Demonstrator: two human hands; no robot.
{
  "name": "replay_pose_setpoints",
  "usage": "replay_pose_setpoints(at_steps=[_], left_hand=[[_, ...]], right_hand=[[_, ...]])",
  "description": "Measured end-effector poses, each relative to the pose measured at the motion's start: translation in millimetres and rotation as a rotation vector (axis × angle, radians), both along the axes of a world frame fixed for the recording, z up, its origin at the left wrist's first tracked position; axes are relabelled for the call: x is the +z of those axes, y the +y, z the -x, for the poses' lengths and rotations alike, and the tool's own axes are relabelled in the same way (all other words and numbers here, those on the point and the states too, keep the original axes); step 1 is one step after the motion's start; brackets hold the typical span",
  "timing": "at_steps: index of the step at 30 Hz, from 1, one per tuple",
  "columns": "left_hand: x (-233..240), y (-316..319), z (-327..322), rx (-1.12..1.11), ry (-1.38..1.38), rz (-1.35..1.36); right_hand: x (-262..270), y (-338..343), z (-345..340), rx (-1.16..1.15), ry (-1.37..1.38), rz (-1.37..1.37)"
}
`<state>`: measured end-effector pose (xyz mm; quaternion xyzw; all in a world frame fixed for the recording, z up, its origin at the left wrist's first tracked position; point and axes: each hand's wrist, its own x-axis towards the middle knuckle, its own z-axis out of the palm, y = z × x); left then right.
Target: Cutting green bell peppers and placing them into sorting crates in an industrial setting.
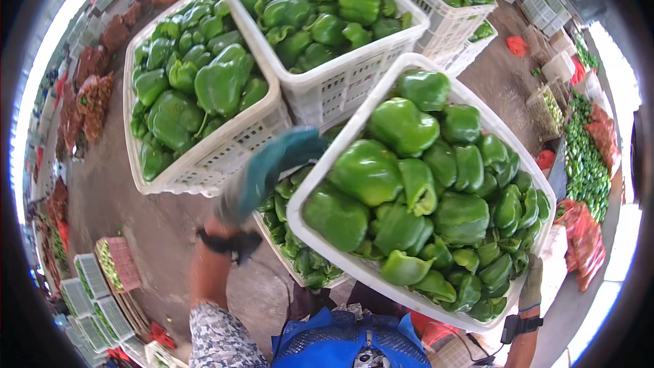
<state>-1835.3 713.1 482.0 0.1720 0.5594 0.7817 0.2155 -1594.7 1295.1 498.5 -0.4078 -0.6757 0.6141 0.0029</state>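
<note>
In front of me is a white plastic crate (352, 268) heaped with green bell peppers (460, 217). My right hand (531, 277), in a pale work glove, grips its right side; the fingers are mostly hidden by the wall. My left hand (286, 156), in a teal-palmed glove, is blurred and reaches to the crate's left side. Its fingertips are close against the outer wall, and I cannot tell whether they grip it. Partly covered below is another pepper-filled crate (283, 260).
Beyond my left hand stand a pepper-filled crate (204, 184) and a taller pair of stacks, one topped by a crate (352, 74). Red mesh sacks (94, 102) line the left. Green produce (585, 158) lies heaped at right. Smaller crates (92, 286) sit lower left on the concrete floor (153, 214).
</note>
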Motion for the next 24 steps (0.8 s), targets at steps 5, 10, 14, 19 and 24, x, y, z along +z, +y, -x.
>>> replay_pose_setpoints(at_steps=[5,10,14,19,24], left_hand=[[-35.6,48.1,-117.0,0.431,0.104,0.134],[-97.6,83.5,-112.6,0.843,0.6,0.243],[-83.0,93.9,-101.3,0.98,0.619,0.24],[-42.9,105.0,-59.4,0.977,0.531,0.288],[-62.5,101.9,28.0,0.962,0.441,0.199]], right_hand=[[1.1,23.4,-19.9,-0.034,-0.038,0.023],[-12.8,43.2,-27.9,-0.097,-0.047,0.138],[-5.3,54.1,-35.4,-0.131,-0.042,0.146],[5.3,19.2,-10.2,-0.178,-0.091,0.088],[15.7,-8.5,4.8,-0.115,-0.098,-0.033]])
